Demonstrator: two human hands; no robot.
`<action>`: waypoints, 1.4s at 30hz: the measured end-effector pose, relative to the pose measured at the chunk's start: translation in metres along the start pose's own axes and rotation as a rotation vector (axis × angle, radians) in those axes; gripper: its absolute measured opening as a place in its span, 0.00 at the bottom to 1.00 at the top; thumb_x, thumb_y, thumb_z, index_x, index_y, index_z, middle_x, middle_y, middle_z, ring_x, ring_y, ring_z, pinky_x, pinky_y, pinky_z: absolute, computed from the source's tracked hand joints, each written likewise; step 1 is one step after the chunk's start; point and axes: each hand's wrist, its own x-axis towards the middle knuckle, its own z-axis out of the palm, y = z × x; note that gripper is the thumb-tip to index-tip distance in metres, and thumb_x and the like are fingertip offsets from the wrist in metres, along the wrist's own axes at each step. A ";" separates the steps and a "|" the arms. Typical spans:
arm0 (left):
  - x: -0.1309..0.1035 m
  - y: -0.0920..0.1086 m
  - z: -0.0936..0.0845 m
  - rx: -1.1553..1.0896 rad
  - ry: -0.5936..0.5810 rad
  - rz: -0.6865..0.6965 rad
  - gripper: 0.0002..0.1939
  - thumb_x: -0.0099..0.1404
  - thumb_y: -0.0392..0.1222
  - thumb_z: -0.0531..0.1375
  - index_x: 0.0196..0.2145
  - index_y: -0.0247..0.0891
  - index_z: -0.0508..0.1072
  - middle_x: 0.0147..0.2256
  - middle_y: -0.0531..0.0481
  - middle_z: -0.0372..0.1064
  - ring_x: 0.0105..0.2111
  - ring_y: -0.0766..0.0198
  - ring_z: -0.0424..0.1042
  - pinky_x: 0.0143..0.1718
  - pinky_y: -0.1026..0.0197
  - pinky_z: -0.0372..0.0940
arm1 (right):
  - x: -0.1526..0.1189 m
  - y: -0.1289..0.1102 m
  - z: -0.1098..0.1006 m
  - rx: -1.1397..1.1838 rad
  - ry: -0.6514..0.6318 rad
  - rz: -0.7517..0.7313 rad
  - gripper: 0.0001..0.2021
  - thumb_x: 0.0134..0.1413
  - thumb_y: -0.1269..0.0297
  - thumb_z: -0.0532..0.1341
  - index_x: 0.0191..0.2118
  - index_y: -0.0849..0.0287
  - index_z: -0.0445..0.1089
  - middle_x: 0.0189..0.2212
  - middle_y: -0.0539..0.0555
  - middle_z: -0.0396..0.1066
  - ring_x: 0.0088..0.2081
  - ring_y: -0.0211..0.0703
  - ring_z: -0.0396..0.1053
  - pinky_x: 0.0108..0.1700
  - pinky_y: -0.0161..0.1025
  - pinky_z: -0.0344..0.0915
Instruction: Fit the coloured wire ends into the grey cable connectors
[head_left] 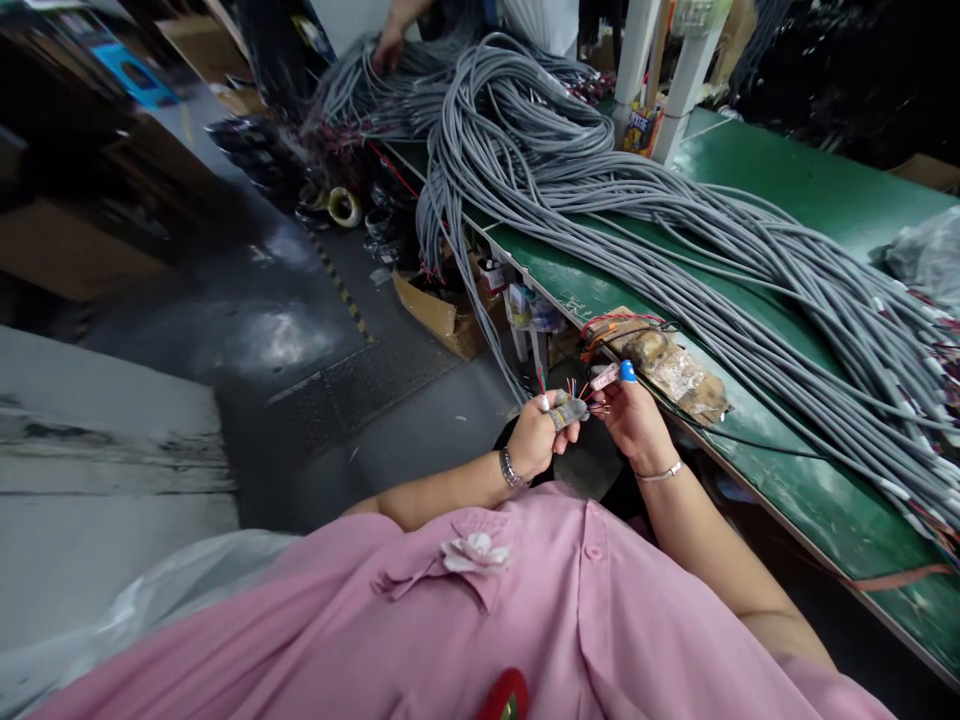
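Note:
My left hand (541,430), with grey coverings on some fingers, is closed round the end of a grey cable (495,345). Thin coloured wires (576,388) fan out of that end between my hands. Just to the right, my right hand (631,420) has a blue cover on one fingertip and pinches a small pale piece with reddish marks (604,377) beside the wire tips. Whether that piece is a tag or a tool is too small to tell.
A thick bundle of grey cables (525,190) lies along the green table (772,170). A brown taped packet (675,375) rests near its edge. Below is a cardboard box (435,312). Another person's hand (388,48) touches cables at the back.

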 end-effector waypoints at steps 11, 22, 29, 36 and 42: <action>0.008 0.001 0.005 -0.075 0.041 -0.014 0.16 0.55 0.51 0.63 0.25 0.36 0.65 0.15 0.55 0.64 0.09 0.75 0.53 0.10 0.68 0.41 | 0.002 0.005 0.000 0.044 0.019 -0.074 0.14 0.49 0.50 0.66 0.32 0.57 0.72 0.28 0.49 0.72 0.28 0.35 0.67 0.29 0.32 0.66; 0.001 -0.005 0.000 0.018 0.020 0.015 0.16 0.57 0.51 0.62 0.24 0.36 0.64 0.16 0.56 0.65 0.10 0.75 0.54 0.10 0.68 0.43 | -0.008 0.002 -0.001 -0.067 -0.034 0.103 0.27 0.45 0.34 0.59 0.32 0.57 0.71 0.29 0.52 0.71 0.27 0.37 0.67 0.27 0.34 0.67; -0.006 -0.014 -0.011 0.199 -0.078 0.042 0.16 0.58 0.51 0.62 0.26 0.34 0.68 0.17 0.54 0.67 0.11 0.75 0.57 0.12 0.69 0.48 | -0.016 -0.009 -0.012 -0.432 -0.182 0.149 0.14 0.42 0.55 0.71 0.29 0.59 0.71 0.22 0.46 0.66 0.23 0.32 0.62 0.28 0.33 0.62; -0.005 -0.014 -0.007 0.308 -0.345 -0.190 0.18 0.56 0.52 0.63 0.24 0.32 0.69 0.17 0.50 0.68 0.10 0.72 0.60 0.12 0.68 0.49 | -0.018 -0.010 -0.006 -0.673 -0.360 0.025 0.14 0.44 0.54 0.69 0.29 0.61 0.73 0.25 0.49 0.72 0.26 0.35 0.66 0.32 0.35 0.63; -0.001 -0.018 -0.010 0.160 -0.176 -0.216 0.17 0.56 0.53 0.62 0.26 0.34 0.68 0.18 0.50 0.70 0.11 0.72 0.62 0.11 0.69 0.44 | -0.025 -0.002 -0.017 -0.522 -0.197 0.013 0.17 0.48 0.49 0.65 0.35 0.59 0.74 0.27 0.51 0.73 0.27 0.36 0.68 0.31 0.34 0.65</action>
